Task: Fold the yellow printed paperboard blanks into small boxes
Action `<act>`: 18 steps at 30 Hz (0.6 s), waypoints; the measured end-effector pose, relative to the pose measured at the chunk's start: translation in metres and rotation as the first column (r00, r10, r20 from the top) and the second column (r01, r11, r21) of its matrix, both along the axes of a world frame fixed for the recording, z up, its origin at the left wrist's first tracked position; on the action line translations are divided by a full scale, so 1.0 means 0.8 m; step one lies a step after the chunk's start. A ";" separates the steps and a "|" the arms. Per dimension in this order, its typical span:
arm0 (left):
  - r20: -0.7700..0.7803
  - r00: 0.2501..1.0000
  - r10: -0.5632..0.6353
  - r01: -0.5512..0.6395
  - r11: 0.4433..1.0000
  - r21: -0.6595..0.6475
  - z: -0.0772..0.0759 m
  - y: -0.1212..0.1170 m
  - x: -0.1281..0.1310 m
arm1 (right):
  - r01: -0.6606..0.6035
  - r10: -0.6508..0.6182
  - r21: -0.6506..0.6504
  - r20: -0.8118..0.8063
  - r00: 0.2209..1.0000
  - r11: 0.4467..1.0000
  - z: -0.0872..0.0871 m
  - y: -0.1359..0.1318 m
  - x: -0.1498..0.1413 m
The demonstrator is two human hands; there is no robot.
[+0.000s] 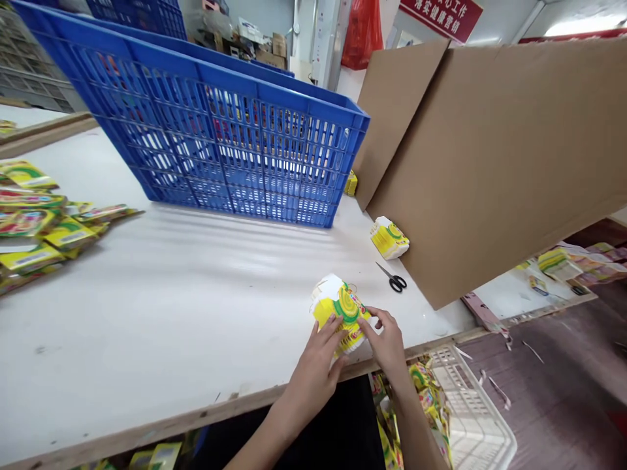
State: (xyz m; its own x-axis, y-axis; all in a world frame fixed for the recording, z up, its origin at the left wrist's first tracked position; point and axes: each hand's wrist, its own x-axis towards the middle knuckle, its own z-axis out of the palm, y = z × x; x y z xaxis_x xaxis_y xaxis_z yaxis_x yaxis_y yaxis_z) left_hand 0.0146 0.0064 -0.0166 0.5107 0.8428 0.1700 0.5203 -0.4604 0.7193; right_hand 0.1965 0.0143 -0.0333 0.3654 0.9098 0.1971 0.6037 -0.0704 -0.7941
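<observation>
A stack of yellow-and-white printed cards [326,310], with a green ring design on top, lies near the table's front edge. My left hand [316,362] rests its fingers over the top of the stack, its thumb by the near edge. At the right side of the stack, my right hand [390,343] grips the edge with thumb and fingers. Black-handled scissors [397,283] lie just beyond my right hand. Farther back, another stack of the same cards [389,239] leans near the cardboard.
A large blue plastic crate [235,143] stands across the white table [171,313]. Upright cardboard [490,150] blocks the right side. Several yellow packets [68,235] pile up at the left. Below the edge is a white basket [482,418] holding more packets.
</observation>
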 end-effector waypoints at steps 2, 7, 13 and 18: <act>0.019 1.000 -0.007 0.007 1.000 -0.002 0.000 -0.001 -0.001 | 0.023 -0.023 0.028 -0.002 1.000 0.999 -0.003 0.010 -0.007; 0.253 0.963 0.087 -0.058 0.991 -0.120 0.004 -0.003 -0.001 | 0.097 -0.076 0.076 -0.247 0.966 0.992 0.014 -0.005 -0.011; 0.705 0.587 0.399 0.012 0.866 -0.500 0.025 0.002 0.004 | 0.025 0.018 0.039 -0.820 0.572 0.999 0.024 -0.036 -0.033; 0.837 0.439 0.328 0.340 0.801 -0.492 0.030 0.005 0.002 | -0.086 0.038 0.006 -0.924 0.379 0.996 0.023 -0.051 -0.053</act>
State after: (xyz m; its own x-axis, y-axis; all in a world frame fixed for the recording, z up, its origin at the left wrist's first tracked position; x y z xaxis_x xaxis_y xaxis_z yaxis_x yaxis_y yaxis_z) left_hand 0.0160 0.0105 0.0070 0.3696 0.9277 0.0534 -0.5267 0.1618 0.8345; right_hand 0.1541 -0.0265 -0.0146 0.2422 0.9354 -0.2576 -0.4965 -0.1086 -0.8612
